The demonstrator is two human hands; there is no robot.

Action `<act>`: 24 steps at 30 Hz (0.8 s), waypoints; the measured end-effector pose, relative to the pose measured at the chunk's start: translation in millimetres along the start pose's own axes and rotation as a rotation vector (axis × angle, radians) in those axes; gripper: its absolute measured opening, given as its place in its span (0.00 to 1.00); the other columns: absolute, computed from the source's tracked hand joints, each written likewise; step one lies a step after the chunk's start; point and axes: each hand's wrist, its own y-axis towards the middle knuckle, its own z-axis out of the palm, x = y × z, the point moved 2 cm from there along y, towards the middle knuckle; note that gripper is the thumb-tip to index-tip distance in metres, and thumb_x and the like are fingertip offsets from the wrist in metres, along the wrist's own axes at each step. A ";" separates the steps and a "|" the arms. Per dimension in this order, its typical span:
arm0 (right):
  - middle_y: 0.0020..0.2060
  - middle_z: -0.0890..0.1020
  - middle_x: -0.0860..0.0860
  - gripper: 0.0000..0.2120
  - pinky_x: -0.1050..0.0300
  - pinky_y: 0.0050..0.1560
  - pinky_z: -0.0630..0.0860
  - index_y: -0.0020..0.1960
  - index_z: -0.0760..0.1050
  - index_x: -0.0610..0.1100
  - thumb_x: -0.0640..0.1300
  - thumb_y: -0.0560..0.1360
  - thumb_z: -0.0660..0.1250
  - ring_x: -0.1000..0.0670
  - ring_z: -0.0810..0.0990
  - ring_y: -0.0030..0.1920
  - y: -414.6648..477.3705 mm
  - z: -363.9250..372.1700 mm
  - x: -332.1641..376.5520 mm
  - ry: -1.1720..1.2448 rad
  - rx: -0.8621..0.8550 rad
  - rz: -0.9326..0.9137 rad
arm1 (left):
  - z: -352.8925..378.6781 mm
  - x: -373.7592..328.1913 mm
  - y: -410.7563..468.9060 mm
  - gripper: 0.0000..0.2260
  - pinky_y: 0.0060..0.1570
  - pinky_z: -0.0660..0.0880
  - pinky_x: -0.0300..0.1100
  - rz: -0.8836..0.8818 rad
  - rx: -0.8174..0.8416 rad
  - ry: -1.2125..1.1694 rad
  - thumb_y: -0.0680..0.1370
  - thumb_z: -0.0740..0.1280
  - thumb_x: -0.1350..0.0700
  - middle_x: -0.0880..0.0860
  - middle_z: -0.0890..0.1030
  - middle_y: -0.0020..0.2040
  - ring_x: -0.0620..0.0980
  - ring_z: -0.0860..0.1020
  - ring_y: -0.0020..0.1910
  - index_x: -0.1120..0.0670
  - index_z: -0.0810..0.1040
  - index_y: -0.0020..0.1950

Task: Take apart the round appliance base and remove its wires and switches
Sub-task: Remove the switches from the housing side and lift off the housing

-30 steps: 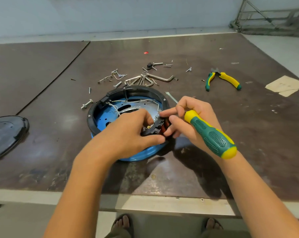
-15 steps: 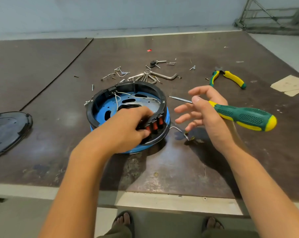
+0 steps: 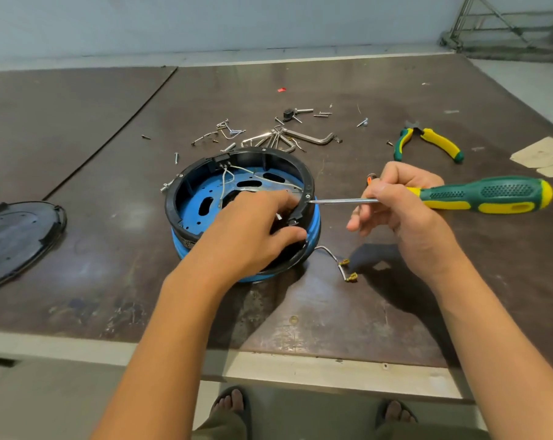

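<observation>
As the left hand (image 3: 253, 233) grips the round blue-and-black appliance base (image 3: 192, 200), the right hand (image 3: 402, 204) holds a green-and-yellow screwdriver (image 3: 490, 195). Its tip, at the rim, could slip into the left hand.

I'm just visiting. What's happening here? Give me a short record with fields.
workpiece: base, blue with black rim, wires inside
left hand: grips the base's near rim
right hand: holds screwdriver, tip at the rim
loose wire: trails from base onto table
behind base: screws, hex keys, pliers
far left: black cover
</observation>
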 end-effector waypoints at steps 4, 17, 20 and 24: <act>0.27 0.77 0.46 0.09 0.57 0.28 0.76 0.33 0.72 0.48 0.45 0.72 0.66 0.42 0.81 0.28 -0.1 -4.7 4.5 0.088 0.107 0.031 | -6.0 1.7 -4.7 0.15 0.52 0.79 0.48 0.052 0.055 -0.107 0.73 0.75 0.47 0.40 0.83 0.49 0.40 0.79 0.49 0.42 0.80 0.59; 0.26 0.77 0.43 0.08 0.58 0.28 0.75 0.33 0.71 0.46 0.44 0.70 0.67 0.40 0.81 0.28 -4.1 -4.3 0.0 0.059 0.239 0.088 | -14.2 1.4 -9.1 0.19 0.54 0.79 0.49 0.056 0.182 -0.210 0.70 0.78 0.51 0.46 0.85 0.49 0.46 0.82 0.49 0.46 0.82 0.61; 0.27 0.78 0.43 0.08 0.58 0.27 0.75 0.34 0.72 0.47 0.44 0.71 0.67 0.39 0.82 0.29 -4.3 -2.1 -0.7 0.059 0.248 0.088 | -15.2 2.5 -9.0 0.20 0.54 0.79 0.48 0.044 0.158 -0.187 0.69 0.78 0.49 0.44 0.84 0.49 0.44 0.81 0.49 0.45 0.82 0.60; 0.27 0.77 0.43 0.08 0.58 0.26 0.74 0.34 0.72 0.47 0.44 0.71 0.66 0.39 0.82 0.30 -5.0 -0.1 -2.0 0.062 0.251 0.092 | -15.1 1.0 -8.8 0.18 0.53 0.79 0.46 0.040 0.154 -0.192 0.69 0.79 0.49 0.43 0.85 0.46 0.40 0.81 0.47 0.46 0.83 0.58</act>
